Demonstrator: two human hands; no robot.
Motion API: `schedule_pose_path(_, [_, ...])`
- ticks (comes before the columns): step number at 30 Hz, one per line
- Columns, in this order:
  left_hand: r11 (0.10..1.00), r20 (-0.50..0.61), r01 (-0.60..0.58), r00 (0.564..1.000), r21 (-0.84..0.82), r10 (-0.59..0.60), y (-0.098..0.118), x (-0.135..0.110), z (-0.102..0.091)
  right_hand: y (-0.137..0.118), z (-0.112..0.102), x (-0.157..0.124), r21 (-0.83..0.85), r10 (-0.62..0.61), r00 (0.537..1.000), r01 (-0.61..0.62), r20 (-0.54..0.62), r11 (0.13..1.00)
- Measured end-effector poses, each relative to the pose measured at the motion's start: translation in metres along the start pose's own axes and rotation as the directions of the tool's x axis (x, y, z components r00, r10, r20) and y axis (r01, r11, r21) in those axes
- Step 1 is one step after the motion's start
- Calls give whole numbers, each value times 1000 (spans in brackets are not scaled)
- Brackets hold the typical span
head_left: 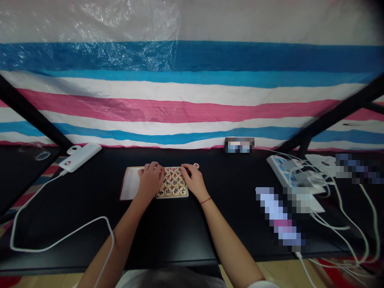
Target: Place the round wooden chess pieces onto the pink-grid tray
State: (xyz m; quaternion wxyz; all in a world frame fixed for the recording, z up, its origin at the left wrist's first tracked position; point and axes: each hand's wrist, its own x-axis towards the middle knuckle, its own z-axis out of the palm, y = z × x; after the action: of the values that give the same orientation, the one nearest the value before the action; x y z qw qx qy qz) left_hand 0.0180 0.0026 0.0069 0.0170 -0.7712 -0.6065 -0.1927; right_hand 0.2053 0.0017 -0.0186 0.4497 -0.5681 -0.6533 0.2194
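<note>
Left forearm [129, 234] and right forearm [229, 244] run up my feed from the bottom edge, a red thread [205, 200] around the right wrist. Left hand [151, 179] and right hand [195, 181] sit low and curved on either side of a wooden tray [172, 197] packed with round Chinese chess pieces [174, 184], fingers over the pieces; I cannot tell whether either hand pinches one. One loose piece [196, 165] lies just beyond the right hand. A white sheet [129, 184] sits left of the tray. Farther out on the black tabletop [168, 232], I see a white power bank [80, 157] with its cable [60, 240], and a power strip [277, 172] among white cords, with a striped tarp [192, 108] behind.
</note>
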Motion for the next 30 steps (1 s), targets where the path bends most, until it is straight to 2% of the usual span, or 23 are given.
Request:
schedule_pose_path(8, [999,20,-11,1000,-51,12,-2,0,1,2,0,0,-13,-23,1000,23,2,1000])
schedule_pose_path(11, [983,-53,31,998,-184,-41,-5,5,-3,-4,-1,-1,-74,-94,994,90,-51,993])
schedule_pose_path(14, [879,-101,30,991,-476,-89,1,13,-8,-14,-1,-4,-130,-248,965,236,-89,963])
schedule_pose_path(16, [760,-42,34,996,-649,-80,9,18,-11,-21,-1,-7,-117,-328,940,316,-92,941])
schedule_pose_path(18, [671,25,62,998,-739,-65,18,22,-13,-25,-1,-9,-95,-360,926,350,-114,932])
schedule_pose_path(21, [578,67,91,996,-811,-62,26,22,-10,-26,-3,-10,-99,-352,925,341,-144,935])
schedule_pose_path(23, [534,85,113,993,-838,-76,27,20,-7,-25,-5,-9,-104,-349,929,338,-126,935])
schedule_pose_path(30, [505,109,132,991,-853,-74,21,11,0,-30,-6,-7,-73,-409,910,405,-66,912])
